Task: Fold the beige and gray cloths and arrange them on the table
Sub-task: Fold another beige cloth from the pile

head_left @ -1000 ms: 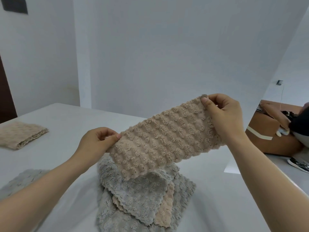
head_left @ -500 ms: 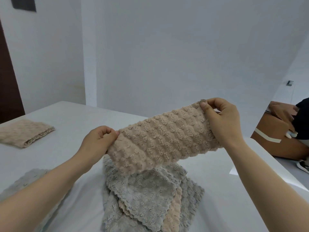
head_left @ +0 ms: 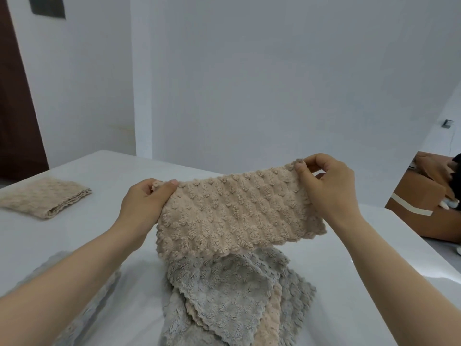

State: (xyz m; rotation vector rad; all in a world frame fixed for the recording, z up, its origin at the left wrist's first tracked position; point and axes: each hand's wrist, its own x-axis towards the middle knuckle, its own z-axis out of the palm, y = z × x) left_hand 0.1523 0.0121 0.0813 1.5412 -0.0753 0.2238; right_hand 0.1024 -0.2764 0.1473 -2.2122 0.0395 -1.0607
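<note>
Left hand (head_left: 144, 203) comes in from 7 o'clock with the forearm stretched forward. Its fingers are curled and its thumb lies on top, pinching the 9 o'clock end of the beige cloth (head_left: 237, 213). Right hand (head_left: 329, 188) reaches in from 5 o'clock with the wrist bent, and its thumb and fingers pinch the top corner at the cloth's 3 o'clock end. That hand sits higher than the left, so the cloth slants up toward 2 o'clock.

The cloth is pulled out between the 2 hands as a long band, bumpy side facing us, held up over the white table (head_left: 324, 283). Right below it at 6 o'clock lies a loose pile of gray and beige cloths (head_left: 224, 295). From this angle I can't tell whether the band's lower edge touches the pile.

Out at 10 o'clock, well apart, a folded beige cloth (head_left: 45, 198) lies flat. At 7 o'clock a gray cloth (head_left: 82, 308) sits partly under the left forearm. A cardboard box (head_left: 419, 203) stands off the table at 3 o'clock.
</note>
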